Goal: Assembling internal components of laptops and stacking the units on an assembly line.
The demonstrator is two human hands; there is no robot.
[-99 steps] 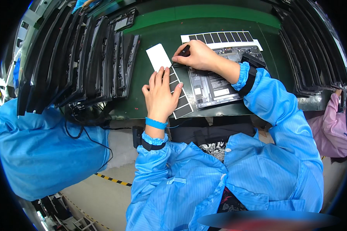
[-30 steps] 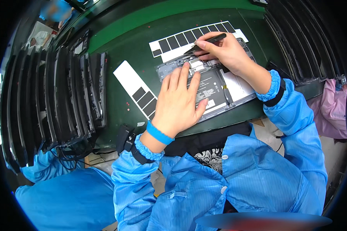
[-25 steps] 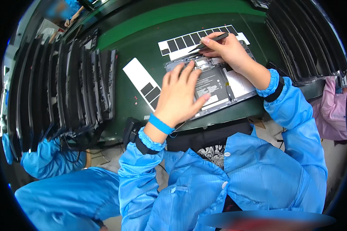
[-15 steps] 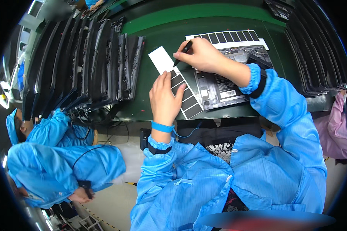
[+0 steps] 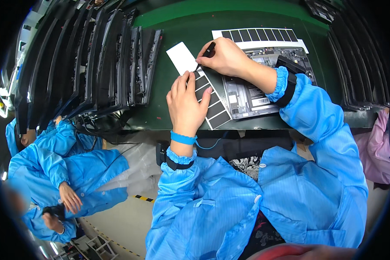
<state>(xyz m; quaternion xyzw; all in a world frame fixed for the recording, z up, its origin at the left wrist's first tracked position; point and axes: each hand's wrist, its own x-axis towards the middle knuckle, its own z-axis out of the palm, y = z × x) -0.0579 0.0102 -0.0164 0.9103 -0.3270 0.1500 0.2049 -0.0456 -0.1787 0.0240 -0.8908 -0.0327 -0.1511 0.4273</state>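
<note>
My left hand (image 5: 186, 102) lies with its fingers stretched over a white sheet of black rectangular stickers (image 5: 216, 108), pressing it to the table. The sheet's upper end is a bare white part (image 5: 180, 56). In my right hand (image 5: 227, 56) is a slim black pointed tool (image 5: 209, 49); whether it is tweezers or a pen I cannot tell. Its tip meets the sheet just beyond my left fingertips. Under my right wrist is an opened laptop base (image 5: 249, 102) with its inner parts exposed. A second sheet of black stickers (image 5: 264, 35) lies along its far edge.
Rows of dark laptop parts stand upright on the left (image 5: 86, 65) and on the right (image 5: 362, 65) of the green table (image 5: 173, 112). People in blue coats (image 5: 73, 160) are at the left, and a pink sleeve (image 5: 375, 147) shows at the right. A blue wrist cord hangs by the table edge.
The view has shifted slightly. Both hands stay at the sheet, with the tool's tip still by my left fingertips. At the left, a person's arms and hands have moved.
</note>
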